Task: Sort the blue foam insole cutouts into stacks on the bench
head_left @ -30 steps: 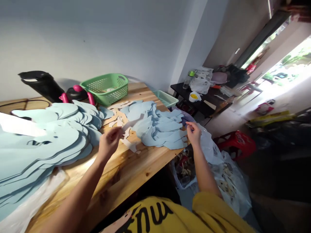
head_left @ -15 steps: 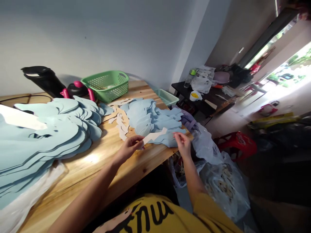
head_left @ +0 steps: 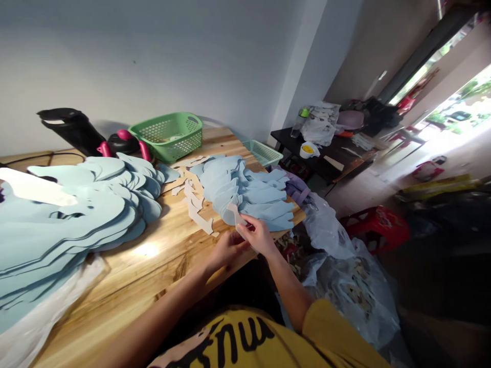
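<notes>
A pale beige cut-out strip [head_left: 235,213] stands up from my right hand [head_left: 258,236], pinched between thumb and fingers. Close beside it, my left hand [head_left: 228,249] is curled around the lower end of the same strip, which the fingers mostly hide. Both hands are together over the front edge of the wooden table [head_left: 153,273]. Just beyond them lies a spread pile of light-blue cut-out pieces [head_left: 245,189]. Several loose beige strips [head_left: 197,212] are scattered left of that pile.
Large stacked pale-blue sheets [head_left: 103,220] cover the table's left side. Behind them are a black tumbler [head_left: 71,130] and a green basket [head_left: 172,145]. Plastic bags [head_left: 356,291] with scraps sit on the floor at right, near a red stool [head_left: 383,230].
My right hand has moved left and taken hold of the strip. My left hand has shifted right and toward me. The strip has turned from lying slanted to pointing away from me.
</notes>
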A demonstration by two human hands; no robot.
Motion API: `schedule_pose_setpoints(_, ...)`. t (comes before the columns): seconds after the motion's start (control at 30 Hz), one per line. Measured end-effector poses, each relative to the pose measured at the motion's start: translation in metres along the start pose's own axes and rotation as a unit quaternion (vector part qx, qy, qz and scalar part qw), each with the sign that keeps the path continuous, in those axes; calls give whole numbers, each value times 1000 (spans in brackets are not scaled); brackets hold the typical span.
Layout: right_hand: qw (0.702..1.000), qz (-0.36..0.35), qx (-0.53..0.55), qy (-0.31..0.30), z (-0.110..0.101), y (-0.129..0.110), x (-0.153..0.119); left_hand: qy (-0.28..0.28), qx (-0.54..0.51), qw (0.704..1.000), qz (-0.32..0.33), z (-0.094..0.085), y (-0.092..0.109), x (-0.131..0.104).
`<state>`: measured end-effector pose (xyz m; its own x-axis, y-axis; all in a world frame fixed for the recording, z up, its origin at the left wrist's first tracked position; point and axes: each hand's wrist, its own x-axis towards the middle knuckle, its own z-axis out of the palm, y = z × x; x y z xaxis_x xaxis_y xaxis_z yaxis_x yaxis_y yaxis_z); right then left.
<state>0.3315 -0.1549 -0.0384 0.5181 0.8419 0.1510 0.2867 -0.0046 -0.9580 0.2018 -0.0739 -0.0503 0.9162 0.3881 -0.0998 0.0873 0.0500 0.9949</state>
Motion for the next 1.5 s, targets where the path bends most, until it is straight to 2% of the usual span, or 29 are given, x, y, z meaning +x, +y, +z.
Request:
schedule_pose_setpoints(0.07, 999, -23, -36, -22, -3, -1, -2, 22, -23, 999, -20, 1, -1, 0)
schedule_pose_setpoints(0.23, 998, 1, 5, -56, -19, 8, -6, 79, -17, 997, -20, -1, -8, 3)
schedule_pose_setpoints(0.3, 998, -30, -33, -35, -34, 11, -6, 113, 9, 993, -9, -5, -11, 5)
schedule_pose_setpoints(0.37, 994, -70, -84, 4, -55, 14, -5, 190, 45, 981, 13, -14, -13, 7)
schedule_pose_setpoints(0.43, 984, -97, -142, 43, -77, 18, -3, 277, 114, 953, 47, -29, -15, 9)
schedule_pose_setpoints(0.5, 969, -114, -209, 66, -93, 27, -1, 333, 214, 915, 73, -51, -18, 12)
schedule_pose_setpoints(0.57, 943, -132, -290, 92, -98, 42, 0, 364, 327, 868, 87, -75, -24, 15)
schedule_pose_setpoints(0.63, 907, -151, -365, 143, -92, 58, -1, 380, 423, 818, 84, -102, -32, 20)
schedule_pose_setpoints(0.7, 873, -168, -418, 187, -80, 73, -4, 380, 488, 782, 77, -129, -38, 27)
schedule_pose_setpoints(0.73, 860, -175, -437, 197, -74, 79, -6, 374, 507, 773, 72, -142, -40, 33)
schedule_pose_setpoints(0.83, 836, -180, -483, 188, -63, 88, -9, 352, 531, 769, 54, -181, -38, 56)
schedule_pose_setpoints(0.93, 824, -168, -518, 156, -64, 89, -7, 329, 552, 765, 33, -215, -25, 85)
schedule_pose_setpoints(1.03, 813, -167, -546, 115, -69, 91, -2, 297, 574, 763, 24, -242, -9, 115)
schedule_pose_setpoints(1.13, 809, -159, -556, 101, -70, 98, 3, 274, 592, 758, 14, -265, 7, 140)
schedule_pose_setpoints(1.23, 813, -155, -552, 102, -70, 107, 7, 265, 605, 751, -4, -285, 19, 160)
schedule_pose_setpoints(1.33, 816, -162, -545, 105, -71, 115, 13, 259, 620, 740, -27, -299, 24, 170)
schedule_pose_setpoints(1.4, 815, -169, -543, 108, -72, 120, 16, 260, 630, 730, -39, -301, 22, 170)
schedule_pose_setpoints(1.5, 815, -176, -539, 118, -73, 123, 20, 265, 648, 713, -42, -291, 12, 160)
